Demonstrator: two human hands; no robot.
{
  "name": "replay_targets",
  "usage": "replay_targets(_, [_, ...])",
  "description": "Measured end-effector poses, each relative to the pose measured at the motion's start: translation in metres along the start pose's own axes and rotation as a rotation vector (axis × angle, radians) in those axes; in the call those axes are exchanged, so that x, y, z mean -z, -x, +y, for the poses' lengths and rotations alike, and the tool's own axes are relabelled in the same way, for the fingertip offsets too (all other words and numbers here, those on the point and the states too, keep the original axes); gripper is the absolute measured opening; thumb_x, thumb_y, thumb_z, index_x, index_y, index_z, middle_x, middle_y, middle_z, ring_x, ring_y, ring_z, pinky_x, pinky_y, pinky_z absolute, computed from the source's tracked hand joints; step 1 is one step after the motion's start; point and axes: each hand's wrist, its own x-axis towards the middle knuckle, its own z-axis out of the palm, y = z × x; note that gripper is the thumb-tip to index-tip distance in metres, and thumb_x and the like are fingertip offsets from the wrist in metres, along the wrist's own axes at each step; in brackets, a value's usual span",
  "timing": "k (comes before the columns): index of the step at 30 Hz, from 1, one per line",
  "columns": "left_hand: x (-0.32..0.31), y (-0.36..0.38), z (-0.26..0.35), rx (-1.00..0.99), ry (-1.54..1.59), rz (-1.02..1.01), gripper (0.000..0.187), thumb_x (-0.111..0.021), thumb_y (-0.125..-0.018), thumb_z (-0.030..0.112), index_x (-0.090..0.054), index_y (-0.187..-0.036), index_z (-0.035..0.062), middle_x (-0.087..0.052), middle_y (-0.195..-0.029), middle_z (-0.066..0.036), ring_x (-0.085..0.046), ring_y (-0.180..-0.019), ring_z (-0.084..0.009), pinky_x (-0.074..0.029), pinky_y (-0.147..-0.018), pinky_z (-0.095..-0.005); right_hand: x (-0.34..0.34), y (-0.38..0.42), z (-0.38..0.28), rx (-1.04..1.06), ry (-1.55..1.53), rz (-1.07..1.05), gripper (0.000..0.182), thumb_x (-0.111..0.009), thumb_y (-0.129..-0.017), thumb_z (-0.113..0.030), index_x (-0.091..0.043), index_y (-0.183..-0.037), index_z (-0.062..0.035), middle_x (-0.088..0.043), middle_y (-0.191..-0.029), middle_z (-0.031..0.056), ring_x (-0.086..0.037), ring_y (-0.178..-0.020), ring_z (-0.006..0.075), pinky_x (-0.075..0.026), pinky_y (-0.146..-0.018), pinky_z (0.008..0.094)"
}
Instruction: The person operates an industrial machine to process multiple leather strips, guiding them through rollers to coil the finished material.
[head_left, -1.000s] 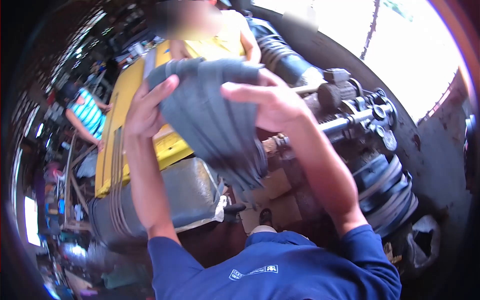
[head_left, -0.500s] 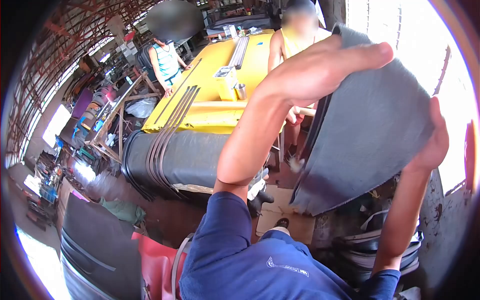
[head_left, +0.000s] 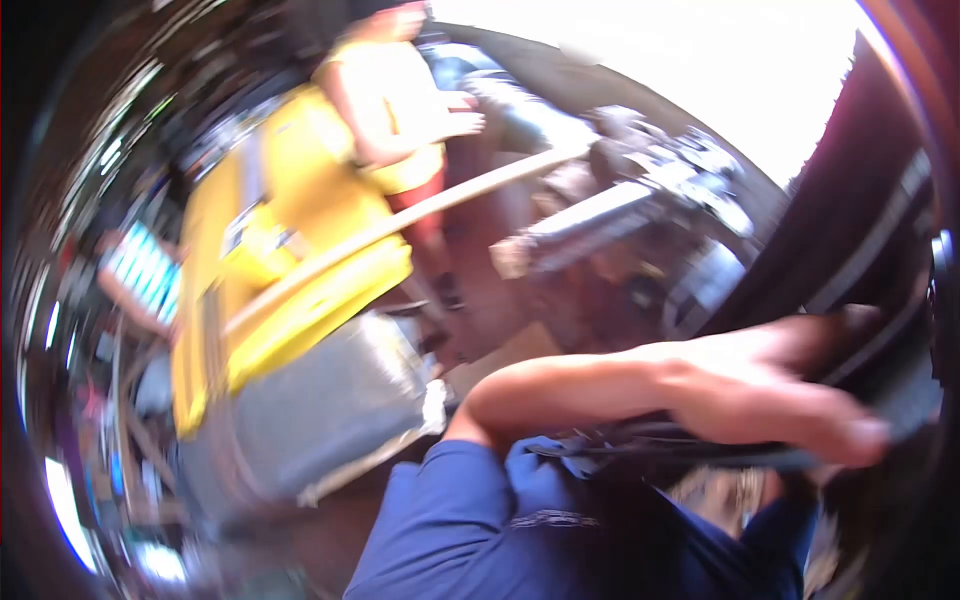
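My left hand point(head_left: 770, 400) reaches across to the right and is closed on a large dark grey sheet point(head_left: 880, 330), rubber- or leather-like, with the thumb pointing right. Motion blur smears the fingers and the sheet's edges. The sheet hangs at the right side of the view and a dark part of it runs up toward the bright opening. Of my right arm, only the blue sleeve point(head_left: 780, 530) and a bit of forearm show low at the right. My right hand is hidden behind the left hand and the sheet.
A yellow-covered table point(head_left: 310, 150) stands at the left, with a long pole point(head_left: 420, 215) across it. Before it lies a grey-covered roll point(head_left: 310, 400). A person in yellow point(head_left: 390, 100) stands beyond; another person point(head_left: 145, 270) is at far left. Blurred metal machinery point(head_left: 660, 180) is ahead.
My view has swung to the right, so the table and people now sit further left. The sheet, held up in front before, is now lower and at the right; my left hand has come down with it.
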Motion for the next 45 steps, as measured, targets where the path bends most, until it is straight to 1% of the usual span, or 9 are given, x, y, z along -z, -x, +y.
replay_targets(3, [0.025, -0.009, -0.047, 0.057, 0.195, -0.416, 0.094, -0.082, -0.071, 0.044, -0.04, -0.139, -0.006, -0.054, -0.132, -0.015, -0.051, -0.121, -0.0216, -0.038, -0.103, -0.034, -0.035, -0.023, -0.039, -0.006, -0.063, -0.106, 0.044, -0.044, -0.097, -0.03, -0.053, -0.115, 0.0091, -0.058, -0.104, 0.0186, -0.059, -0.092, 0.0259, -0.048, -0.081, 0.0382])
replay_targets(6, [0.074, -0.021, -0.118, 0.102, 0.18, -0.627, 0.088, -0.086, -0.068, 0.04, -0.047, -0.132, -0.0064, -0.056, -0.127, -0.015, -0.053, -0.116, -0.0235, -0.04, -0.101, -0.0355, -0.06, -0.046, -0.068, -0.087, -0.099, -0.218, 0.045, -0.046, -0.097, -0.033, -0.054, -0.111, 0.0096, -0.058, -0.099, 0.0181, -0.059, -0.087, 0.0252, -0.048, -0.078, 0.0378])
replay_targets(9, [0.106, -0.027, -0.189, 0.104, 0.225, -0.568, 0.083, -0.085, -0.068, 0.039, -0.051, -0.129, -0.0063, -0.058, -0.125, -0.015, -0.054, -0.114, -0.0238, -0.04, -0.101, -0.0356, -0.065, -0.053, -0.079, -0.112, -0.039, -0.226, 0.047, -0.047, -0.096, -0.035, -0.054, -0.11, 0.0098, -0.059, -0.097, 0.0178, -0.059, -0.085, 0.0249, -0.048, -0.076, 0.0376])
replay_targets(15, [0.133, -0.053, -0.211, 0.227, 0.033, -0.27, 0.076, -0.08, -0.073, 0.038, -0.052, -0.128, -0.0062, -0.059, -0.123, -0.015, -0.055, -0.113, -0.0233, -0.04, -0.1, -0.0355, -0.058, -0.079, -0.012, 0.027, 0.32, -0.149, 0.049, -0.044, -0.097, -0.036, -0.052, -0.114, 0.0093, -0.057, -0.103, 0.0183, -0.059, -0.091, 0.0258, -0.047, -0.081, 0.0381])
replay_targets(23, [0.184, -0.123, -0.224, 0.224, -0.173, 0.076, 0.067, -0.074, -0.078, 0.037, -0.054, -0.126, -0.0061, -0.06, -0.121, -0.015, -0.056, -0.111, -0.0228, -0.04, -0.099, -0.0354, 0.023, -0.111, -0.063, 0.072, 0.477, -0.063, 0.052, -0.04, -0.098, -0.038, -0.048, -0.121, 0.0086, -0.056, -0.111, 0.019, -0.058, -0.097, 0.0271, -0.046, -0.086, 0.0387])
replay_targets(30, [0.2, -0.188, -0.267, 0.272, -0.179, 0.169, 0.06, -0.068, -0.084, 0.037, -0.055, -0.124, -0.006, -0.062, -0.119, -0.014, -0.056, -0.11, -0.0223, -0.041, -0.098, -0.0352, 0.122, -0.115, -0.131, 0.044, 0.507, 0.038, 0.055, -0.037, -0.099, -0.039, -0.045, -0.126, 0.0081, -0.055, -0.118, 0.0196, -0.058, -0.104, 0.0281, -0.045, -0.092, 0.0392])
replay_targets(38, [0.178, -0.236, -0.312, 0.296, -0.084, 0.066, 0.053, -0.062, -0.089, 0.036, -0.057, -0.122, -0.0059, -0.063, -0.117, -0.014, -0.057, -0.109, -0.0217, -0.041, -0.097, -0.0351, 0.216, -0.153, -0.179, -0.076, 0.471, -0.018, 0.059, -0.033, -0.1, -0.041, -0.041, -0.133, 0.0074, -0.053, -0.126, 0.0203, -0.057, -0.11, 0.0293, -0.044, -0.097, 0.0398])
replay_targets(42, [0.131, -0.25, -0.331, 0.202, 0.05, -0.154, 0.05, -0.059, -0.092, 0.036, -0.057, -0.121, -0.0059, -0.064, -0.116, -0.014, -0.058, -0.108, -0.0214, -0.041, -0.096, -0.035, 0.262, -0.167, -0.205, -0.177, 0.406, -0.167, 0.061, -0.031, -0.1, -0.042, -0.04, -0.136, 0.0071, -0.053, -0.13, 0.0206, -0.057, -0.114, 0.0299, -0.043, -0.1, 0.0401])
replay_targets(45, [0.08, -0.26, -0.349, -0.024, 0.233, -0.439, 0.048, -0.056, -0.094, 0.035, -0.058, -0.12, -0.0058, -0.064, -0.116, -0.013, -0.058, -0.107, -0.0212, -0.041, -0.096, -0.0349, 0.298, -0.187, -0.217, -0.296, 0.326, -0.318, 0.063, -0.029, -0.101, -0.043, -0.038, -0.138, 0.0069, -0.052, -0.133, 0.0209, -0.057, -0.117, 0.0304, -0.043, -0.103, 0.0403])
